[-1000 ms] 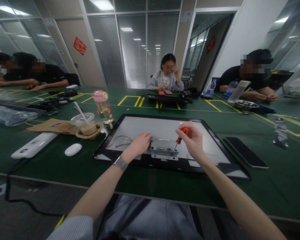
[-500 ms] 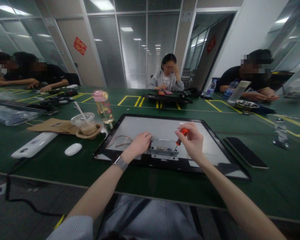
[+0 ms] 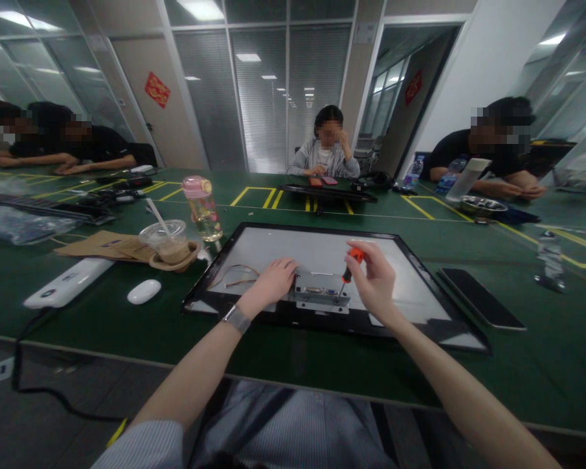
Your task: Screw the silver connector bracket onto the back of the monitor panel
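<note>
Screwdriver (image 3: 348,273), orange handle: centre of frame, slightly tilted, tip down on the metal bracket (image 3: 321,297) near the lower edge of the monitor panel (image 3: 283,244). Right hand (image 3: 378,281): grip closed round the handle, fingers curled. Left hand (image 3: 273,281): grip open, holding nothing, palm down on the panel just left of the bracket. Loose wires (image 3: 234,273): on the panel, left of that hand. Panel: flat on the green worktop (image 3: 127,329). Phone (image 3: 481,298): right of panel. White mouse (image 3: 144,291), lidded cup (image 3: 168,240), pink-capped bottle (image 3: 202,208): left of panel
</note>
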Available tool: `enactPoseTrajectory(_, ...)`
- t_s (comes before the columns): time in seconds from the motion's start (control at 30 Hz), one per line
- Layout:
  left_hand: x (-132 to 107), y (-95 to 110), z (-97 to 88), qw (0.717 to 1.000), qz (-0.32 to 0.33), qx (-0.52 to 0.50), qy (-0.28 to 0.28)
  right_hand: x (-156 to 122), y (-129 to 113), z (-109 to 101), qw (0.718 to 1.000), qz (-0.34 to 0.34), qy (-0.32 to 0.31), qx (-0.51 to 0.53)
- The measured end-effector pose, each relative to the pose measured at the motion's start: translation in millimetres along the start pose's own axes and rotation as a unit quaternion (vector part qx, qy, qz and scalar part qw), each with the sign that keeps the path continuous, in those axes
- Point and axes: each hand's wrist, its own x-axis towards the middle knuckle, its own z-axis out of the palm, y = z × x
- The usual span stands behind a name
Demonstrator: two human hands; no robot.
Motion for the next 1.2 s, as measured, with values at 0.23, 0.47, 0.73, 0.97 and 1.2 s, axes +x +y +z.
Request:
enactPoseTrajectory(0.23,0.2,-0.5,0.2,1.0,0.003,0.002,-0.001,3.1,-4.8,-3.3,0.999,-0.003,0.034,-0.007)
enactPoseTrajectory(0.47,0.6,-1.3,0.2,1.0,0.007,0.006,-0.003,6.2,-1.5,-4.3,0.997,0.051,0.052,0.02)
enactPoseTrajectory(0.73,0.5,-1.1,0.8,1.0,0.005,0.009,-0.008,5.9,-2.3,-3.9,0.998,0.019,0.038,0.045)
enactPoseTrajectory(0.97,-0.2,0.3,-0.3,1.0,0.002,0.011,-0.008,-1.0,-7.7,1.0,0.998,0.032,-0.001,0.05)
enactPoseTrajectory(1.2,-0.1,-0.1,0.2,1.0,0.002,0.008,-0.007,2.9,0.5,0.0,0.998,0.022,0.039,0.04)
